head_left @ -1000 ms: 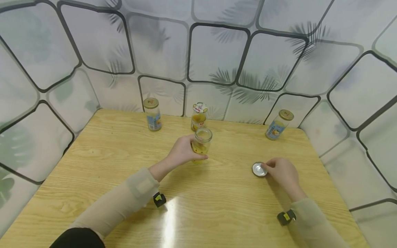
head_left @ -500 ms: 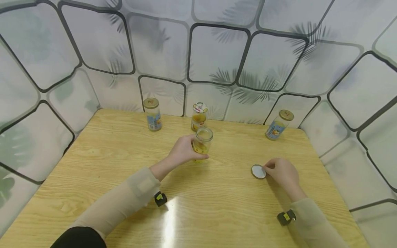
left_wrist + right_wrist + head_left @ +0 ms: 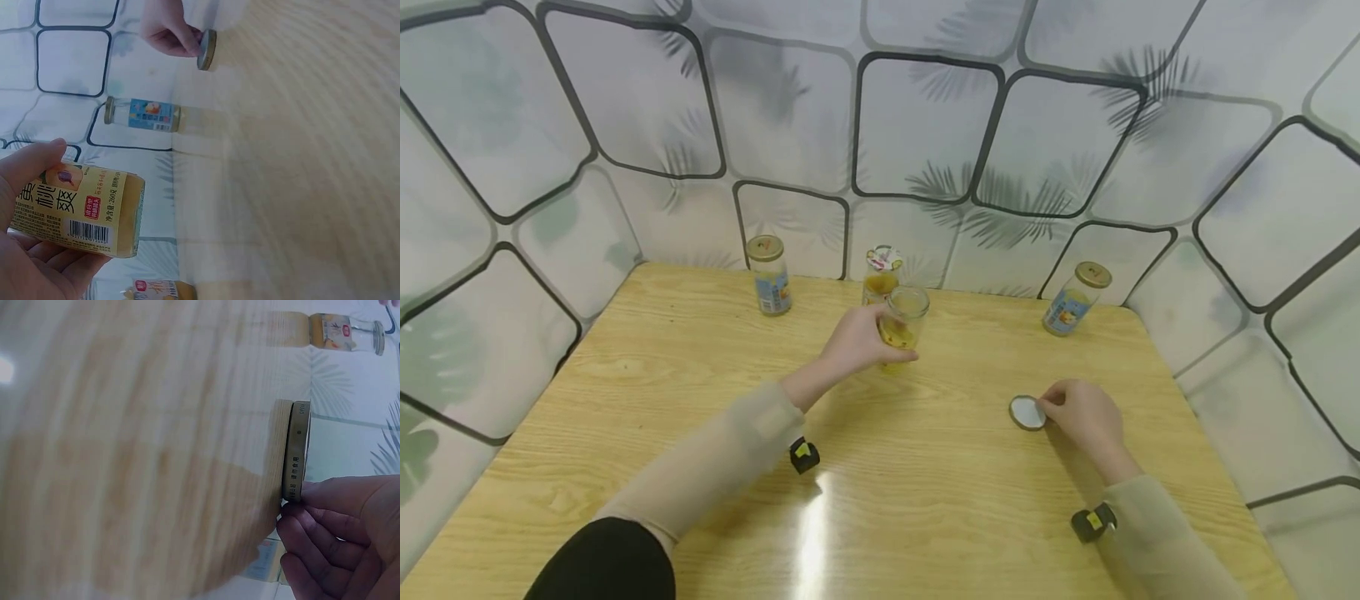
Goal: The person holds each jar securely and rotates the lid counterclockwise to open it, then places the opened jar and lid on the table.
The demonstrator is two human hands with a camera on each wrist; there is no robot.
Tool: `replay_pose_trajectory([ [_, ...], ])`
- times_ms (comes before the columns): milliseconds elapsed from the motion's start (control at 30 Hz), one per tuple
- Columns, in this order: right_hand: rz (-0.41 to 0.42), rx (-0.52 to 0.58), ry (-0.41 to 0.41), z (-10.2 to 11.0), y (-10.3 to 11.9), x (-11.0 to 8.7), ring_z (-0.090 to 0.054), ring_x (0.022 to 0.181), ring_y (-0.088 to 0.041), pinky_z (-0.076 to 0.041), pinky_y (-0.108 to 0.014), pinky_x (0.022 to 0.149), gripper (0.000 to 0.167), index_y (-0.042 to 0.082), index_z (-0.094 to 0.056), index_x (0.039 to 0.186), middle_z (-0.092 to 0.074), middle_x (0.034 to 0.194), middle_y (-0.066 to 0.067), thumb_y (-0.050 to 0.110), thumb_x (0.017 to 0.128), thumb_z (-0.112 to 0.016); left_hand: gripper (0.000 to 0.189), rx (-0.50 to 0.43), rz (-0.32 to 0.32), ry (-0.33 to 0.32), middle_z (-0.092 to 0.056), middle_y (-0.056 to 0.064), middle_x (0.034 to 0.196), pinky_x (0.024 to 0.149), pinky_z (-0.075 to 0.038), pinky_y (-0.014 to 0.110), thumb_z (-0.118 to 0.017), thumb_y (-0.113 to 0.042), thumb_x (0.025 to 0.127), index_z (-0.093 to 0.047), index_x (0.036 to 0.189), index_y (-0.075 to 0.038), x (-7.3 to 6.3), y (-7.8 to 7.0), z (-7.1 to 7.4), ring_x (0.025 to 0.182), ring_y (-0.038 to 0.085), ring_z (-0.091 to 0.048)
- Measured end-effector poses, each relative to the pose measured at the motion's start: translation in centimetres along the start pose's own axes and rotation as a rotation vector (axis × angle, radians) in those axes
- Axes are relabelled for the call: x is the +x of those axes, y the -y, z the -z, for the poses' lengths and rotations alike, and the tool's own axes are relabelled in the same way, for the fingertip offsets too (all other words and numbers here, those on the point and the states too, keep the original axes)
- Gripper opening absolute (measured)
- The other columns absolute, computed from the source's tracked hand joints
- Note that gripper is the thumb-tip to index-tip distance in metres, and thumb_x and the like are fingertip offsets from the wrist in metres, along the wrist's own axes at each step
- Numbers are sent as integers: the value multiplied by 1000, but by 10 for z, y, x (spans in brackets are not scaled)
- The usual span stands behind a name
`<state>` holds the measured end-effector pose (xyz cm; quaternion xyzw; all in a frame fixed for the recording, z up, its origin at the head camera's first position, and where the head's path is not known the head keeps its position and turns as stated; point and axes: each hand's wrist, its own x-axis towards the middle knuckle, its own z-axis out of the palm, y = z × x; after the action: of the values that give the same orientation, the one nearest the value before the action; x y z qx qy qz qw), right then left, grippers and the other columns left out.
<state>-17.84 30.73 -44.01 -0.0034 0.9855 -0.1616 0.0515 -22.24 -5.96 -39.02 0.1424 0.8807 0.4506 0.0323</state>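
My left hand point(image 3: 859, 340) grips a lidless glass jar point(image 3: 906, 323) of yellow fruit, held up off the table near its middle. In the left wrist view the jar's yellow label point(image 3: 94, 203) with barcode faces the camera, and the thumb and fingers wrap its sides. On the right, my right hand point(image 3: 1086, 421) pinches the edge of a round metal lid point(image 3: 1027, 412), pale inner side up. Seen from the right wrist, the lid's gold rim point(image 3: 295, 450) lies level, at or just over the tabletop; whether it touches, I cannot tell.
Behind the held jar stands a jar with a patterned lid point(image 3: 883, 260), partly hidden. A gold-lidded jar point(image 3: 771, 283) with a blue label stands at back left, another gold-lidded jar point(image 3: 1072, 302) at back right. Patterned fabric walls point(image 3: 925, 125) border the wooden table point(image 3: 925, 500).
My left hand has carried the jar a little to the right and farther back. The lid in my right hand has shifted slightly in tilt; that hand has otherwise stayed in place.
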Motion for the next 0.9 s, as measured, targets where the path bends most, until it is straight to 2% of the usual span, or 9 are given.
replay_pose_trajectory([
  [167, 6, 2, 6, 2, 1, 0, -72, 83, -26, -54, -36, 65, 19, 7, -81, 100, -81, 100, -13, 26, 97, -75, 45, 25, -24, -7, -78, 8, 115, 66, -50, 26, -95, -29, 80, -76, 116, -10, 21, -19, 3, 77, 16, -60],
  [300, 2, 7, 5, 1, 0, -1, -72, 83, -26, -53, -35, 65, 19, 7, -80, 99, -81, 100, -13, 26, 97, -75, 49, 46, -53, -4, -76, 6, 126, 76, -56, 29, -94, -30, 82, -75, 122, -9, 36, -39, 3, 91, 18, -67],
  [467, 14, 6, -3, 0, -1, 1, -71, 81, -24, -51, -33, 62, 20, 7, -80, 100, -81, 99, -14, 25, 97, -75, 50, 68, -72, 23, -75, 4, 130, 88, -59, 34, -92, -33, 84, -75, 125, -12, 51, -63, 1, 104, 22, -70],
  [533, 20, 2, -6, 0, -2, 2, -70, 80, -23, -51, -33, 62, 20, 6, -80, 100, -81, 99, -13, 25, 97, -75, 50, 66, -77, 35, -75, 4, 131, 90, -59, 34, -92, -33, 85, -73, 127, -11, 55, -71, 0, 107, 22, -70],
  [600, 21, -3, -7, 0, -2, 2, -70, 80, -23, -52, -33, 63, 20, 6, -80, 100, -80, 98, -13, 25, 97, -75, 50, 70, -76, 37, -75, 3, 130, 87, -58, 32, -91, -34, 85, -73, 127, -12, 60, -79, -2, 106, 21, -70],
  [767, 21, -8, -6, -1, -1, 3, -70, 81, -23, -52, -34, 64, 21, 6, -80, 100, -80, 98, -13, 26, 97, -75, 53, 169, -84, 24, -75, -1, 129, 75, -56, 27, -90, -43, 86, -73, 128, -17, 71, -90, -8, 98, 17, -69],
  [900, 17, -4, -7, -2, -3, 3, -69, 80, -22, -51, -33, 62, 20, 7, -80, 99, -80, 97, -12, 26, 97, -75, 55, 186, -106, 32, -74, 0, 131, 82, -58, 27, -89, -44, 86, -73, 129, -15, 79, -96, -16, 103, 17, -70],
])
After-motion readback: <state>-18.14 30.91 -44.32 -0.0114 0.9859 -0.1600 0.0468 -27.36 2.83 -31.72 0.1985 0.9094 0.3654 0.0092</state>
